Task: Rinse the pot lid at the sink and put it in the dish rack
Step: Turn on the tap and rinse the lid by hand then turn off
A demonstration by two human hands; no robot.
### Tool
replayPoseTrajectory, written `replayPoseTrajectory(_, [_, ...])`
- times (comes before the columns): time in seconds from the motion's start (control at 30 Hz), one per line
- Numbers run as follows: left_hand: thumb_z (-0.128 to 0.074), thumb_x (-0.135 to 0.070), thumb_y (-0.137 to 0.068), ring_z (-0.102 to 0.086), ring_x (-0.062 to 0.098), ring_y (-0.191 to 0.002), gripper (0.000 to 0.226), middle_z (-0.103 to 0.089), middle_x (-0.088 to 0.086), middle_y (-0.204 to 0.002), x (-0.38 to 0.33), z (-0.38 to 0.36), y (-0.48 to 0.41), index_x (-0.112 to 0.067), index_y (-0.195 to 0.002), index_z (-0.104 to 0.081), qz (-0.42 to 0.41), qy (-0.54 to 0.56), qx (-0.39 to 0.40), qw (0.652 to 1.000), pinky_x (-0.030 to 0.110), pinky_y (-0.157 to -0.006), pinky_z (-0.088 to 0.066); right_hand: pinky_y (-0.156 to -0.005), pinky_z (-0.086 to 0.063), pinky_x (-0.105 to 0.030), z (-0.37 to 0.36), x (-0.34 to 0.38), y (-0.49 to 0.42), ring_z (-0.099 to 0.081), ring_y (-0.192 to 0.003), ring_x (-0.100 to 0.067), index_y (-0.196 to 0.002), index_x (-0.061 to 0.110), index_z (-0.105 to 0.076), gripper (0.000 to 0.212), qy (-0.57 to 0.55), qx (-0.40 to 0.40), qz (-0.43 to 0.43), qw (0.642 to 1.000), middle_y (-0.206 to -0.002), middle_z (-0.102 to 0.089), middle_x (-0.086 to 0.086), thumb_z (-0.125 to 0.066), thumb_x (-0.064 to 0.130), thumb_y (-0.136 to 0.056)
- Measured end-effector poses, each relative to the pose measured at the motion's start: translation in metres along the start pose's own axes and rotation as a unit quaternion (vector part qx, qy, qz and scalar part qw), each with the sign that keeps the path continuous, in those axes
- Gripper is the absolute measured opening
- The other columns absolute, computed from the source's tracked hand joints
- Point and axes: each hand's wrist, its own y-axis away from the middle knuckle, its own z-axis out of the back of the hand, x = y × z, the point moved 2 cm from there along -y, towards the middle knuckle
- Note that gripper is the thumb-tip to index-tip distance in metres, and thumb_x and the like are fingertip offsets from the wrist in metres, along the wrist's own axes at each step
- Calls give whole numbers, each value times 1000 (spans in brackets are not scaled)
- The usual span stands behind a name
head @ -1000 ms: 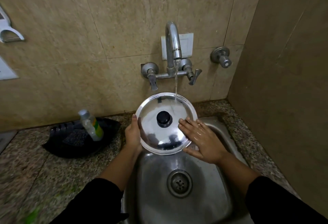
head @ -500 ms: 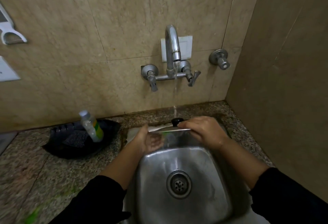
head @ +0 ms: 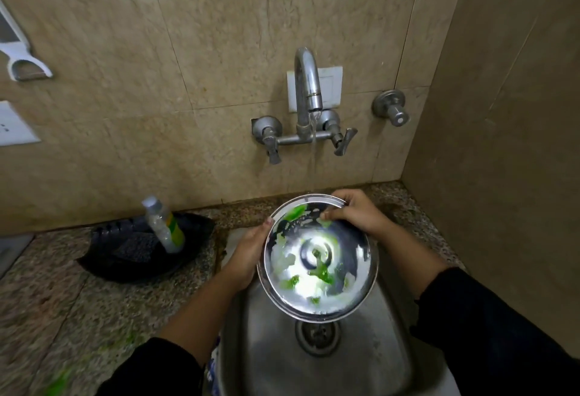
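You hold the round stainless-steel pot lid (head: 318, 257) over the steel sink basin (head: 361, 361), tilted so its underside faces you. That inner face carries white suds and smears of green soap, thickest around the centre fitting and along the lower and left parts. Your left hand (head: 246, 262) cups the lid's left rim, fingers hidden behind the metal, with the thumb tip pressed on the edge near the top left. Your right hand (head: 353, 212) curls over the upper right rim, fingers bunched together at the edge and the thumb pressed on the inner face (so both hands clamp the rim between thumb and fingers).

A thin stream of water (head: 313, 157) runs from the curved chrome wall tap (head: 308, 81) and meets the lid's top edge. The round sink drain (head: 317, 336) shows just below the lid's lower rim.

On the speckled granite counter (head: 62, 311) to the left sits a black plastic tray (head: 141, 248) with a clear bottle of green-yellow dish liquid (head: 163, 224) leaning in it, well apart from the lid.
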Motion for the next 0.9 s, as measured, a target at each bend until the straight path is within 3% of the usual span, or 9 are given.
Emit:
replayPoseTrajectory(0.07, [-47, -32, -97, -72, 21, -77, 35, -77, 6, -80, 6, 1, -3, -10, -86, -72, -4, 25, -43, 999, 32, -70, -58, -76, -51, -43, -5, -3, -8, -62, -73, -21, -77, 15, -71, 18, 87, -41, -15, 995, -78, -69, -8, -83, 23, -67])
replayPoseTrajectory(0.13, [-49, -42, -94, -70, 32, -90, 42, -76, 14, -92, 13, 0, -6, -9, -91, -74, 21, 58, -69, 996, 44, -82, -57, -88, -47, -39, -18, -2, -10, -62, -98, -20, -108, 19, -66, 38, 302, -102, 27, 948, -107, -68, -3, -69, 44, -79])
replayPoseTrajectory(0.2, [-47, -47, -93, -69, 34, -95, 48, -74, 17, -99, 16, -6, -8, -7, -98, -73, 51, 102, -86, 990, 45, -83, -56, -112, -28, -41, -41, -2, -3, -38, -136, -22, -141, 19, -41, 60, 438, -92, 88, 890, -146, -45, -5, -51, 48, -89])
replayPoseTrajectory(0.27, [-44, -47, -95, -70, 32, -90, 50, -74, 17, -97, 13, -13, -12, -5, -101, -71, 71, 121, -101, 985, 38, -76, -58, -120, -9, -42, -68, -5, 9, -9, -149, -19, -151, 18, -18, 68, 464, -19, 136, 875, -161, -17, -2, -40, 48, -94])
replayPoseTrajectory(0.43, [-51, -50, -90, -71, 33, -90, 50, -74, 19, -96, 9, -11, -26, -5, -95, -73, 52, 94, -149, 983, 46, -89, -54, -118, 3, -33, -79, -25, 46, 3, -149, -12, -153, 23, -3, 66, 506, 110, 205, 831, -161, 1, 6, -23, 48, -94])
replayPoseTrajectory(0.53, [-49, -46, -93, -69, 31, -76, 48, -72, 19, -86, 11, -12, -25, -4, -88, -71, 58, 87, -176, 979, 41, -76, -58, -116, 9, -33, -40, -39, 40, 4, -149, -16, -152, 23, -1, 76, 535, 30, 125, 835, -159, 8, 5, -8, 61, -87])
replayPoseTrajectory(0.67, [-50, -50, -90, -70, 37, -87, 51, -74, 21, -92, 18, -24, -27, -5, -88, -73, 64, 84, -157, 982, 53, -87, -54, -120, 3, -37, -35, -29, 4, 3, -149, -19, -153, 14, -1, 81, 521, -65, 47, 850, -162, 1, -5, -5, 61, -86])
replayPoseTrajectory(0.8, [-49, -40, -94, -69, 35, -95, 43, -72, 20, -97, 4, -33, -28, -4, -91, -71, 47, 111, -159, 980, 43, -91, -53, -121, -3, -35, -81, -6, 25, 6, -148, -12, -153, 18, -2, 63, 475, 104, 196, 852, -161, 3, 1, -18, 43, -97])
replayPoseTrajectory(0.9, [-49, -43, -94, -68, 30, -80, 48, -72, 18, -91, -2, -17, -31, 0, -93, -70, 42, 84, -214, 972, 36, -80, -54, -120, 3, -30, -63, -17, 57, 9, -146, -6, -152, 26, 0, 61, 478, 155, 216, 837, -159, 6, 9, -18, 50, -99])
